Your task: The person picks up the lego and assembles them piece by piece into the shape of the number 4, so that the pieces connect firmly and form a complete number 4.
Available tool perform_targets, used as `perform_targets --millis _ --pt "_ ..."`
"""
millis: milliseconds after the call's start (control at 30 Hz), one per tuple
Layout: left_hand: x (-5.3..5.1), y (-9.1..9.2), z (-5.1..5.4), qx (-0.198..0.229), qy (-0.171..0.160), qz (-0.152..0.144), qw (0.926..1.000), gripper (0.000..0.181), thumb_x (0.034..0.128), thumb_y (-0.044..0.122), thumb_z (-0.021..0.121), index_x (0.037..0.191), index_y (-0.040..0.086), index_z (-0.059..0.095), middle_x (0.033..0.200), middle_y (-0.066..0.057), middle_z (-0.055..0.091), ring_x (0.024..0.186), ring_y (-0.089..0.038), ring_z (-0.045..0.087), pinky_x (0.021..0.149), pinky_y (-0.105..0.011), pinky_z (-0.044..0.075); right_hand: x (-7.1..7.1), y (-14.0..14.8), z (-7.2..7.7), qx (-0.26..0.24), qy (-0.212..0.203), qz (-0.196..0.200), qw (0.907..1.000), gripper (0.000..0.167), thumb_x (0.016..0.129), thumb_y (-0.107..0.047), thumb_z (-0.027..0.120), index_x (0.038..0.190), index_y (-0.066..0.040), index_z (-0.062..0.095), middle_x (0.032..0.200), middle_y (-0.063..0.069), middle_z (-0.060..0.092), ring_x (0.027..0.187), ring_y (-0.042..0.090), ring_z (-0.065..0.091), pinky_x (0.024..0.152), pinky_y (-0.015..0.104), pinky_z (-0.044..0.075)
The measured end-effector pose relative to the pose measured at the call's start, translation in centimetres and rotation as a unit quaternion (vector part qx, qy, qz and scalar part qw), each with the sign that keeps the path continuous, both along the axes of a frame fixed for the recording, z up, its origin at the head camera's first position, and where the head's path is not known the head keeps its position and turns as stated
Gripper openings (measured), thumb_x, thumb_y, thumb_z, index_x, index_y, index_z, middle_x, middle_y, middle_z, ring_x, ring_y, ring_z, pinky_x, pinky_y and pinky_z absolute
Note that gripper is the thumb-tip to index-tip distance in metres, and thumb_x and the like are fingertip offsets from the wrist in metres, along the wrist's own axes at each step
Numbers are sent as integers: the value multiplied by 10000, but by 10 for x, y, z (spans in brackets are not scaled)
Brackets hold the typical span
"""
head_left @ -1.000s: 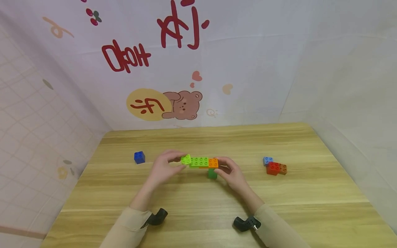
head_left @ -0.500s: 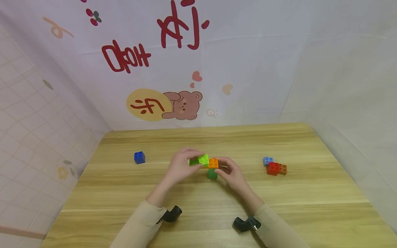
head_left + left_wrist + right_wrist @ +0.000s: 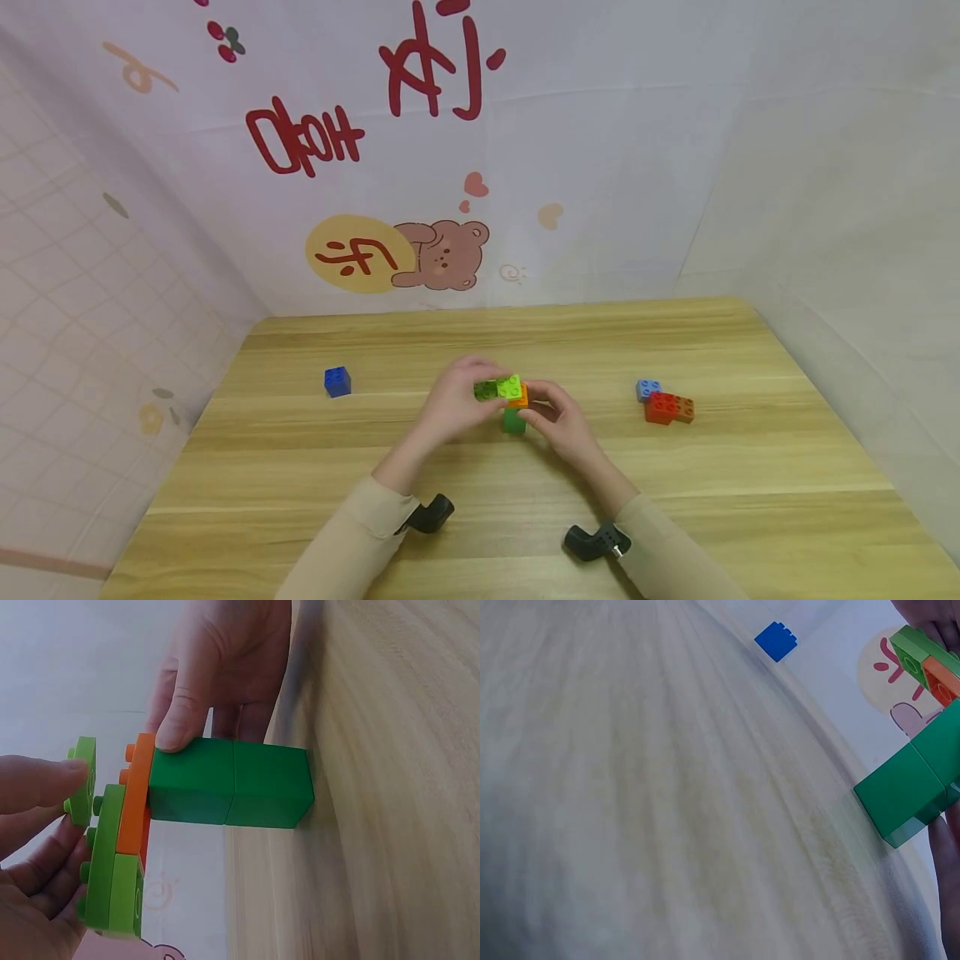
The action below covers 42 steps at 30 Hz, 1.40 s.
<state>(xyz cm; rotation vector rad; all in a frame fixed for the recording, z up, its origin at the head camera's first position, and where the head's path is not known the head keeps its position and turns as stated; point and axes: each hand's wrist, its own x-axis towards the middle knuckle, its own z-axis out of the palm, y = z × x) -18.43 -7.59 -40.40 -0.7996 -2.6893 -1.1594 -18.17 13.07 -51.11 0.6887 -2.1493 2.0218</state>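
Observation:
My left hand (image 3: 450,404) pinches a small light-green building plate (image 3: 509,387) between thumb and fingers. It hovers over the upper end of a brick stack, and a narrow gap shows in the left wrist view. Two dark-green bricks (image 3: 229,784) stand on the table as the stack's base. An orange plate (image 3: 135,802) lies on them, with a longer light-green plate (image 3: 105,859) on top, jutting out to the left. My right hand (image 3: 562,421) grips the stack near the orange plate, its thumb on the upper dark-green brick. The left hand partly hides the long plate in the head view.
Far to the left on the wooden table (image 3: 247,467) sits a dark-blue brick (image 3: 337,382). To the right, a light-blue brick (image 3: 648,389), a red brick (image 3: 660,408) and a brown brick (image 3: 684,408) are clustered. A printed cloth (image 3: 600,167) hangs behind the table.
My left hand has moved right with the small light-green plate, from beyond the long plate's left end to over the orange plate. The right hand and the stack have stayed put.

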Motion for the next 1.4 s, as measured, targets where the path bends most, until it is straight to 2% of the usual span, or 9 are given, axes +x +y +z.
perform_targets --millis 200,367,600,900,1400 --pt "-3 4 -1 -85 0 -88 9999 342 789 100 843 1118 73 752 1099 -40 671 1054 -223 595 938 -407 489 2 0 2 -3 -96 -17 10000 356 907 36 674 1253 26 593 1229 148 599 1118 163 586 966 311 510" --pt "-5 7 0 -154 -52 -117 9998 322 798 104 836 1107 68 753 1107 -50 676 1071 -233 594 956 -412 480 2 -1 3 -27 20 30 10000 366 906 90 646 1263 68 570 1239 210 582 1123 165 587 965 328 513" --pt "-6 10 -1 -306 -90 -145 9994 313 801 120 838 1101 83 757 1096 -43 683 1067 -226 594 957 -400 477 2 -1 3 -110 -158 32 9998 357 903 57 669 1249 55 583 1230 206 586 1119 156 594 965 318 513" --pt "-9 10 -1 -388 -184 -202 9989 304 812 117 825 1103 67 754 1089 -47 685 1057 -230 599 939 -401 486 2 -1 3 -95 -165 50 9998 362 905 32 680 1255 43 584 1244 205 583 1130 222 592 966 324 513" --pt "-13 9 1 -436 -540 -233 9973 288 824 121 815 1105 95 754 1101 -33 685 1061 -219 604 951 -398 484 2 0 3 -37 -182 34 9998 352 917 51 656 1260 55 578 1239 222 583 1131 239 588 961 293 511"
